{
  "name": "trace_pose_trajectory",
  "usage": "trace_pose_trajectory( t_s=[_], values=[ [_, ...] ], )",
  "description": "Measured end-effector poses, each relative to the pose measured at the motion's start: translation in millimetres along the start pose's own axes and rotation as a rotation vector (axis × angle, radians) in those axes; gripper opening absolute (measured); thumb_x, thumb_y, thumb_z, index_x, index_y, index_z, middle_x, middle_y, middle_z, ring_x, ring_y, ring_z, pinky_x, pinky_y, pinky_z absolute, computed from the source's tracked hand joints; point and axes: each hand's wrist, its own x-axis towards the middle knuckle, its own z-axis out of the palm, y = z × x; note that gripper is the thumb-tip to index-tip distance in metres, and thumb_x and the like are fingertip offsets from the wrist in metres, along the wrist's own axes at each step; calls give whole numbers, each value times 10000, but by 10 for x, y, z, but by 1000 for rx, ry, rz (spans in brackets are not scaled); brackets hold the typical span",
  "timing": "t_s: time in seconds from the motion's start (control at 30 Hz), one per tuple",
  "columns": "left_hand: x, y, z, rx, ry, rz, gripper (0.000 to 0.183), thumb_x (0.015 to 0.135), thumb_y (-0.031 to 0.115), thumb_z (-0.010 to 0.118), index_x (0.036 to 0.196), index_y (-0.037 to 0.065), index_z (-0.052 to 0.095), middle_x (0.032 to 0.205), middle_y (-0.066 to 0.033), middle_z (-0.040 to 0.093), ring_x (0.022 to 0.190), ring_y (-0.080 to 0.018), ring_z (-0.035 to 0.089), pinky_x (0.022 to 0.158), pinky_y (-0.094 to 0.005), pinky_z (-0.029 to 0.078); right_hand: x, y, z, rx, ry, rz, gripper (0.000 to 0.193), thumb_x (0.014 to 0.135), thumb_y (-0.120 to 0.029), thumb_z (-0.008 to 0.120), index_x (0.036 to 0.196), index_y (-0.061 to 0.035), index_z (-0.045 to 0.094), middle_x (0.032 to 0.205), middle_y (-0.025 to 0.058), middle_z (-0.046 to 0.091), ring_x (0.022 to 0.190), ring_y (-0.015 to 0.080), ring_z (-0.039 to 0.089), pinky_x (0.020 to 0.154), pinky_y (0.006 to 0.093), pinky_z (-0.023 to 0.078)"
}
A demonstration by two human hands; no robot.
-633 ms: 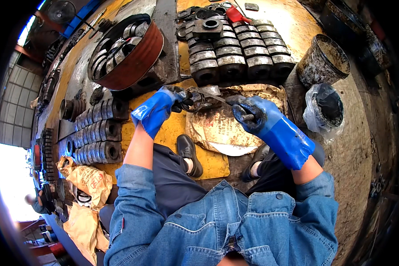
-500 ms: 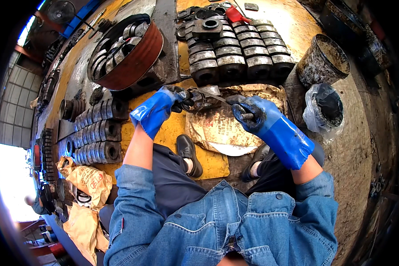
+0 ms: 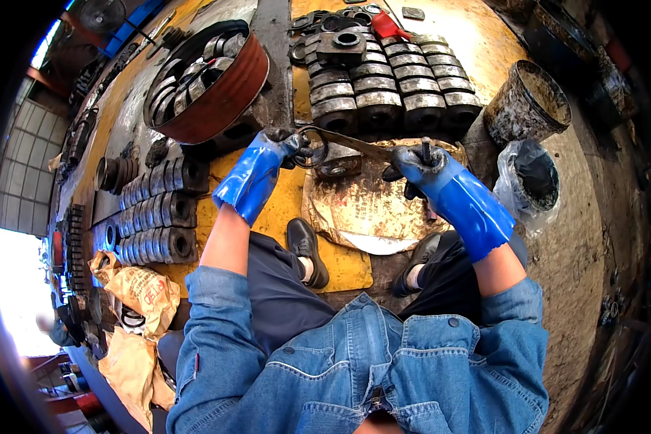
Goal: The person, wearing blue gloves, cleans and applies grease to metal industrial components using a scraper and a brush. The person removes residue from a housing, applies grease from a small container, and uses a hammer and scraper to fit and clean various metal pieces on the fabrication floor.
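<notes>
Both of my hands wear blue rubber gloves with blackened fingers. My left hand (image 3: 273,153) is closed on a dark metal ring (image 3: 326,150), held tilted over the left side of a stained paper sack (image 3: 372,210). In my right hand (image 3: 432,173) is a flat-bladed scraper (image 3: 362,146), gripped by its handle, whose end sticks up out of the fist. The blade points left, and its tip lies at the ring's upper edge; whether they touch, I cannot tell. A dark metal block (image 3: 340,168) sits on the sack just below the ring.
Rows of metal blocks (image 3: 380,105) stand ahead, with a red scoop (image 3: 388,26) on top. A red drum (image 3: 220,101) of rings is at far left. More block rows (image 3: 159,217) lie left. A grimy bucket (image 3: 510,105) and a plastic-lined tub (image 3: 510,184) stand right.
My right hand has rolled, bringing the scraper's handle end upward and showing the blade's flat face. The ring has turned in my left hand so its opening shows more clearly.
</notes>
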Motion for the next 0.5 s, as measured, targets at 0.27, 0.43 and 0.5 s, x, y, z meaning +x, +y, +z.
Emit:
trace_pose_trajectory(
  t_s=[0.27,0.43,0.5],
  values=[
    [137,-161,-1,77,199,109,283,907,214,673,1092,11,607,888,-41,681,734,-86,599,635,-224,453,-39,71,-61,88,7,-63,465,901,-478,605,1108,-63,644,785,24,662,584,67,525,464,221,422],
    [295,-269,-49,97,178,179,222,898,191,683,1042,22,681,797,-7,671,654,-62,543,585,-223,436,-19,164,-62,231,39,-87,380,932,-413,580,1035,-66,692,759,38,698,549,81,535,490,252,404],
    [366,-365,-98,50,211,186,246,891,193,693,1055,12,670,813,-18,674,666,-70,547,594,-226,441,68,270,-45,322,45,-61,354,929,-384,586,1086,-79,674,822,67,707,548,98,543,469,252,390]
  ],
)
